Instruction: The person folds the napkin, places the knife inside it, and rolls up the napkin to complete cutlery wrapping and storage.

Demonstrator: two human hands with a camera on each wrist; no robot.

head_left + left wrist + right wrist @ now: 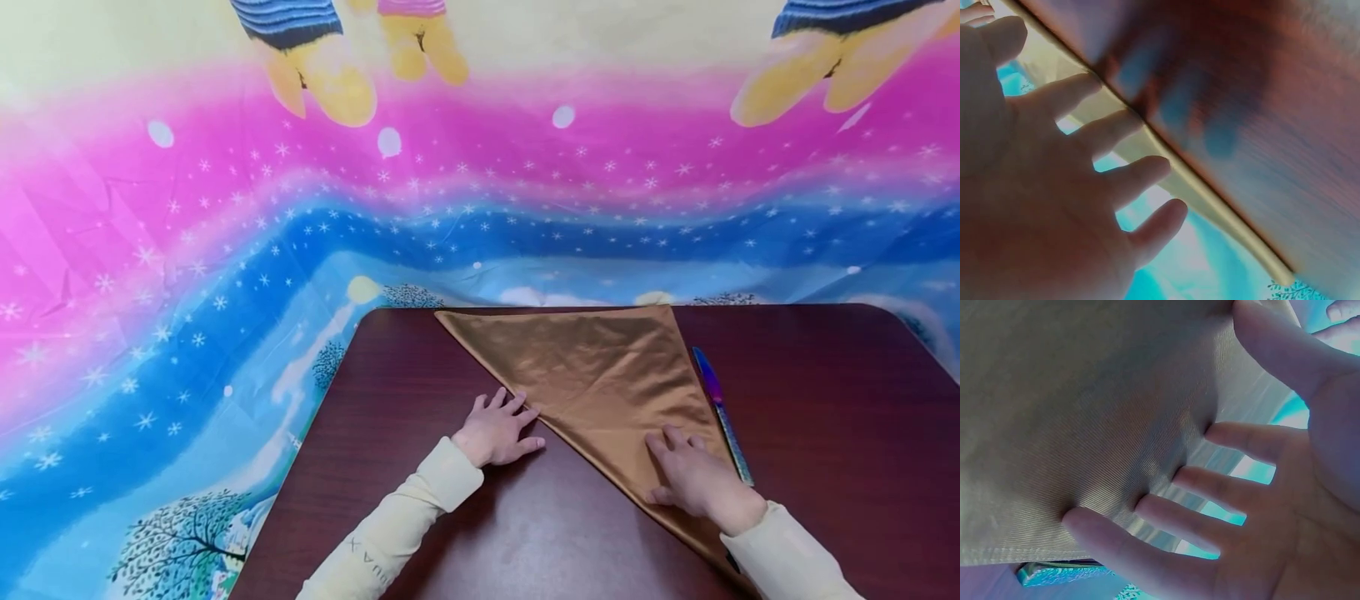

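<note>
Both forearms wear cream sleeves [787, 554]; the left one carries dark lettering. The right hand [697, 479] lies over the near part of a brown-gold satin cloth [600, 375], its fingers extended, spread and gripping nothing; the right wrist view shows the fingertips pressing shallow dents into the fine-ribbed fabric. The left hand [497, 429], somewhat farther off, also has its fingers extended and fanned apart, with the fingertips at the cloth's long diagonal edge and the thumb over bare wood.

The cloth lies on the table [390, 392] in a triangular shape, lightly creased. Its long edge runs from a pointed corner near the table's far left side down to the near right, where it passes beneath the right forearm. A second corner reaches the table's far edge. Just beside the cloth's right-hand edge lies a slender knife [722, 412], its blade iridescent blue and purple, its handle patterned.

The tabletop is dark reddish-brown with rounded far corners. Behind it hangs a printed backdrop [525, 167] with blue and pink bands, white snowflakes and, uppermost, partial cartoon figures.
</note>
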